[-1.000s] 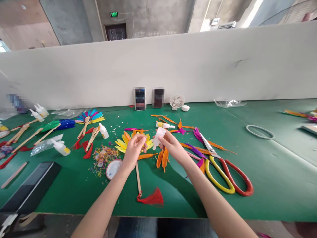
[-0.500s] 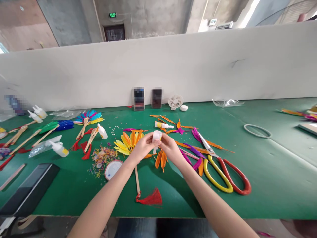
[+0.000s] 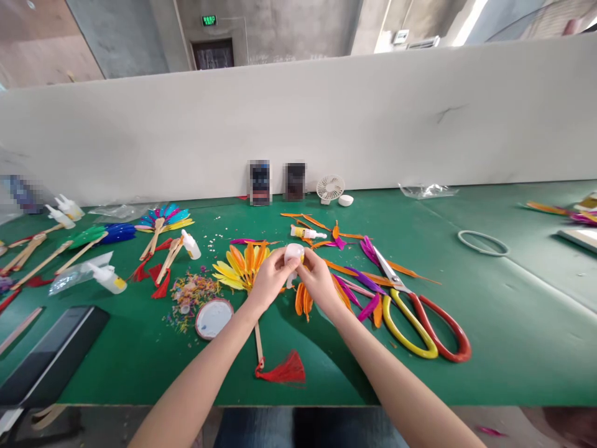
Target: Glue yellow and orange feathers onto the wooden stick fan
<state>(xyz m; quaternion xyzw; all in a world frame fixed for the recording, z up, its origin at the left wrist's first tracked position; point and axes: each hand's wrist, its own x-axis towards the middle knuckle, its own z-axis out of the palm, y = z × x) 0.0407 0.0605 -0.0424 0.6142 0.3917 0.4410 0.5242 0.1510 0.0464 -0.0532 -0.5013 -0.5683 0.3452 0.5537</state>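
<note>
My left hand (image 3: 269,280) and my right hand (image 3: 319,280) are closed together around a small white glue bottle (image 3: 293,251). It is held base up with its nozzle pointing down, and my fingers cover part of it. Below and left of the bottle lies a fan of yellow and orange feathers (image 3: 237,269) on a wooden stick (image 3: 259,343), which ends in a red tassel (image 3: 285,368). Loose orange feathers (image 3: 304,301) hang just below my right fingers. What the nozzle touches, if anything, cannot be made out.
Large scissors (image 3: 422,323) with yellow and red handles lie at right among purple and orange feathers. Left are colored bits (image 3: 191,294), a round white lid (image 3: 214,319), more glue bottles (image 3: 108,277), feather fans (image 3: 165,218) and a black case (image 3: 56,354). Another glue bottle (image 3: 305,233) lies behind my hands.
Both hands keep their grip on the glue bottle, which has shifted slightly and shows more of its base. The whole view has moved a little.
</note>
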